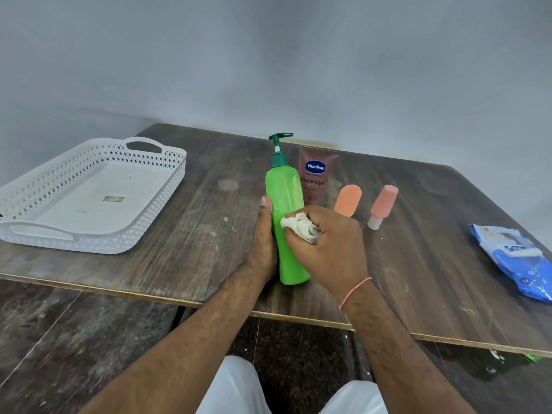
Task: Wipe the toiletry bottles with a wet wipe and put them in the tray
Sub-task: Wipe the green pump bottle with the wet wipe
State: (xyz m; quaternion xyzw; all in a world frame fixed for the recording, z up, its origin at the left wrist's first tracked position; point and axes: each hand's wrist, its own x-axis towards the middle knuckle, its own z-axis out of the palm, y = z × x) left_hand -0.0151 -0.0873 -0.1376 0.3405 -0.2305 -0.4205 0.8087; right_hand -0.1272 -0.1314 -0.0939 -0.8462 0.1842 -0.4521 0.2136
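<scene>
Far left of both hands, the white lattice tray (89,195) sits on the wooden table (191,234). The left hand (263,237) clasps the green pump bottle (286,210), upright, its long axis vertical and nozzle pointing right. The right hand (328,240) clenches a crumpled wet wipe (298,227) against the bottle's front. Right of the grip: Vaseline tube (316,174), two peach bottles, blue wipes pack (516,258).

A plain room, likely a home. A worn wooden table (418,234) stands against a bare grey wall (268,70). Beyond the fingers (301,234) stand toiletries (316,174).
</scene>
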